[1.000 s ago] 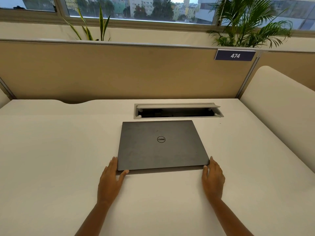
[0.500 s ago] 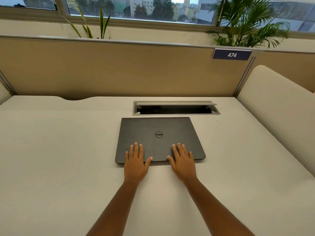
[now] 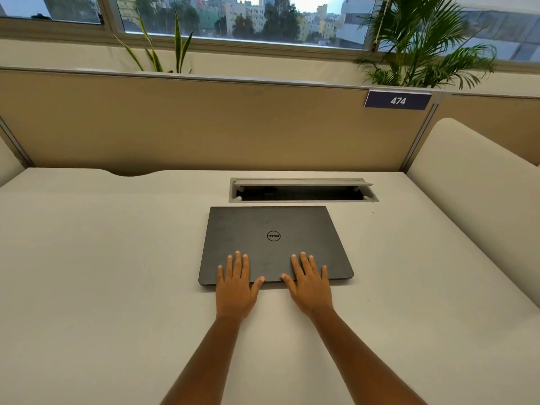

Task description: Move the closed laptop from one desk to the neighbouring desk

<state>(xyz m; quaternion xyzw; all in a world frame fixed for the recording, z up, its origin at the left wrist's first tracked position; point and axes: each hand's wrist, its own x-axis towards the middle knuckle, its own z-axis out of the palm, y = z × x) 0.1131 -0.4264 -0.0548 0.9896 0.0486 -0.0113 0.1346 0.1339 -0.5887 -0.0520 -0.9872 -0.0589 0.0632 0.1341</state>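
Observation:
A closed dark grey laptop (image 3: 271, 229) with a round logo lies flat on the white desk (image 3: 102, 273), just in front of the cable slot. My left hand (image 3: 236, 285) rests palm down on the lid's near left part, fingers spread. My right hand (image 3: 309, 285) lies flat on the near right part of the lid, fingers spread too. Both thumbs point toward each other at the laptop's front edge. Neither hand grips anything.
An open grey cable slot (image 3: 302, 190) sits behind the laptop. A tan partition (image 3: 190, 127) with a blue "474" sign (image 3: 398, 100) closes the back. A cream divider (image 3: 473, 206) borders the right side; plants stand behind the partition.
One second ago my hands sat at the laptop's front corners on the desk. They have moved inward and onto the lid. Since half a second ago they have barely shifted.

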